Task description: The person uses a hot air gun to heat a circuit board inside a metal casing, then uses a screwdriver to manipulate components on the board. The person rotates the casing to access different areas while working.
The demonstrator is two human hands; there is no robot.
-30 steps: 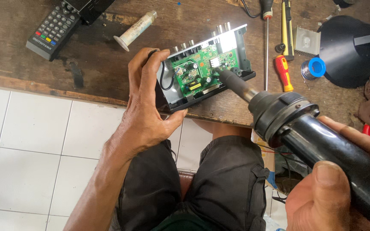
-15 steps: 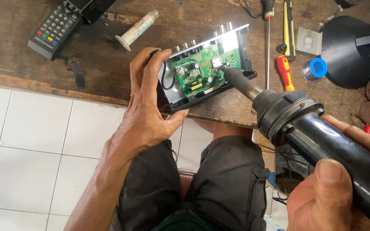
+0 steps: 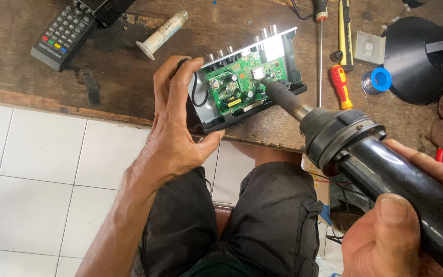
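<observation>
Circuit board, green and exposed in its opened black case, lies at the near edge of the tabletop. Left hand clamps the case's left end. Right hand wraps the hot-air gun, nozzle on the board's middle. Heating looks underway; no part lifted yet.

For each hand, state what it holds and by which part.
Left hand grips the opened black box with the green circuit board by its near-left end; right hand holds the black hot-air tool by its handle.
</observation>
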